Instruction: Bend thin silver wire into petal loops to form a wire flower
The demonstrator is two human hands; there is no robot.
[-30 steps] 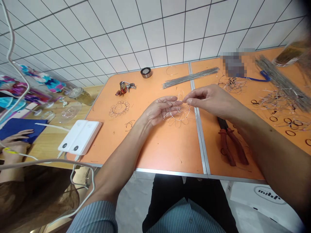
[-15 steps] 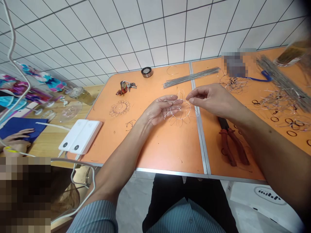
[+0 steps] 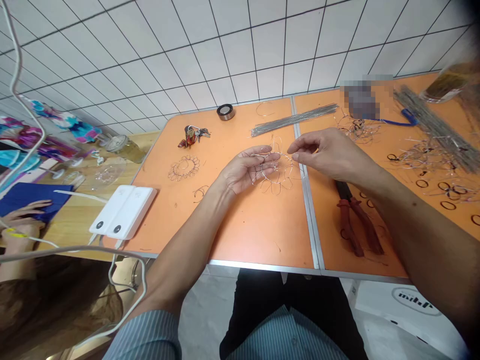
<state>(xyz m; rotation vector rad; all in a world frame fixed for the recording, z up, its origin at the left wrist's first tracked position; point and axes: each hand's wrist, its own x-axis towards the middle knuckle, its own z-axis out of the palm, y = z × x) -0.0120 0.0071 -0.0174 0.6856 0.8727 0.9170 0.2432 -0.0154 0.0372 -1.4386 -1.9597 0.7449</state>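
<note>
A thin silver wire ring with petal-like loops round it is held above the orange table. My left hand, palm turned up, grips its left side, with the thumb on top and fingers behind. My right hand pinches at the upper right edge of this ring; the wire between those fingertips is too fine to see clearly. A similar looped wire ring lies on the table to the left. Red-handled pliers lie below my right forearm.
A bundle of straight wires lies behind my hands. A tape roll and keys are at the back left. White power banks sit at the left edge, near another person's hand. Tangled wire pieces cover the right.
Both hands keep nearly the same pose on the wire ring, which has tilted very slightly. The whole view has shifted a little.
</note>
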